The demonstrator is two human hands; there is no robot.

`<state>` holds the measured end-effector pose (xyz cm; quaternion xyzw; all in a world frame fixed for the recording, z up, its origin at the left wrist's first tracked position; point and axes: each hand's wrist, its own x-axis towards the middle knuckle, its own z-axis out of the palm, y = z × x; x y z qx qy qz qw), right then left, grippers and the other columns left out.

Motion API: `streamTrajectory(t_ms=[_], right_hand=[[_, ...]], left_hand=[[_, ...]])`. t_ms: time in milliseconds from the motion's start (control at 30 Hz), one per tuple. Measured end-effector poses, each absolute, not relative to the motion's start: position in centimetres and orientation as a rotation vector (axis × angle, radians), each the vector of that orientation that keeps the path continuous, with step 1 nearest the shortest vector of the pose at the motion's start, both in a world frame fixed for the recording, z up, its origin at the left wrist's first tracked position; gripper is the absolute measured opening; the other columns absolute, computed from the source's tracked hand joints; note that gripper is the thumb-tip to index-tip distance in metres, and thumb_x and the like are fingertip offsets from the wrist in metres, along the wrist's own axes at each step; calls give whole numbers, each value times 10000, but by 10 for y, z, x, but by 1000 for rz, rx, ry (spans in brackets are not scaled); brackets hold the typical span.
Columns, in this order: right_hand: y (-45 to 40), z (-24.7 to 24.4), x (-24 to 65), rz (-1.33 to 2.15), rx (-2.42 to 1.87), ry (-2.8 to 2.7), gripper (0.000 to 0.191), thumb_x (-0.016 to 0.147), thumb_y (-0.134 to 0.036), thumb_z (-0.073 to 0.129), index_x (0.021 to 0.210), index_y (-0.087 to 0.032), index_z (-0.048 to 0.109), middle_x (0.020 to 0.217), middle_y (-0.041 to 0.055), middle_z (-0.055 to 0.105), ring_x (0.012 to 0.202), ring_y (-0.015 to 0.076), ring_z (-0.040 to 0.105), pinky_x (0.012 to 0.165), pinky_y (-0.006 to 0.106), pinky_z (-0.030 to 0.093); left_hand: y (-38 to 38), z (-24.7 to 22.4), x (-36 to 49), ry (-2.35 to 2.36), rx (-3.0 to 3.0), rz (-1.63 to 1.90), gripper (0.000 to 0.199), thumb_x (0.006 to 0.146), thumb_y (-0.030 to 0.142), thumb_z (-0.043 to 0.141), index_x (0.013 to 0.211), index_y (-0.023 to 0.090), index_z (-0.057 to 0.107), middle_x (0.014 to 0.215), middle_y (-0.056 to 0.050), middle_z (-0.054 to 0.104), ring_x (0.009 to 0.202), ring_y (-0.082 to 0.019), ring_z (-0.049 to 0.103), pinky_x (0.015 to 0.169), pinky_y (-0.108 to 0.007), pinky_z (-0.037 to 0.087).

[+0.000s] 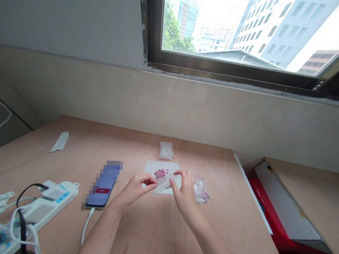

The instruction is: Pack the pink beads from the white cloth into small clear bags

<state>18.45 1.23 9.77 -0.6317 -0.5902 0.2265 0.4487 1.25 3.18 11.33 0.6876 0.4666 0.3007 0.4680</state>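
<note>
Pink beads [161, 174] lie in a loose heap on a white sheet [150, 165]. Over the sheet's near part, my left hand [140, 186] has thumb and forefinger pinched together at the edge of a small clear plastic bag [164, 185]. The bag is see-through, so its outline is faint. At the sheet's right side is my right hand [183, 190], thumb and forefinger apart with a gap between them, close to the bag. A crumpled clear bag with a few pinkish pieces [201, 191] lies just right of that hand.
Behind the sheet lies a clear packet [166, 150]. A phone [103, 188] on a charging cable is to the left, beside a white power strip [54, 200] with tangled cords. A paper scrap [60, 141] lies far left. Wall and window [242, 32] stand behind the table.
</note>
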Motion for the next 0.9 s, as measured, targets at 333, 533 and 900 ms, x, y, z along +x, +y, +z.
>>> streamTrajectory(t_ms=[333, 533, 900], right_hand=[[3, 95, 161, 941, -1447, -1622, 175, 732, -329, 480, 673, -168, 514, 706, 23, 531, 717, 154, 465, 652, 265, 352], [12, 97, 163, 1305, -1321, -1504, 206, 690, -275, 489, 532, -148, 523, 558, -13, 500, 617, 118, 456, 613, 232, 332], [39, 96, 162, 1111, -1633, -1386, 198, 599, -162, 412, 401, -164, 403, 400, -42, 374, 430, 79, 347, 436, 206, 241]], left_hand=[[28, 113, 20, 1120, 1614, 739, 119, 699, 264, 523, 645, 160, 545, 664, 6, 554, 669, -136, 511, 601, -226, 383], [25, 108, 17, 1092, 1543, 705, 97, 694, 244, 525, 646, 160, 532, 651, 15, 529, 656, -131, 495, 606, -227, 374], [49, 101, 18, 1195, 1523, 817, 219, 768, 362, 404, 642, 185, 433, 549, 47, 435, 522, -108, 445, 521, -210, 333]])
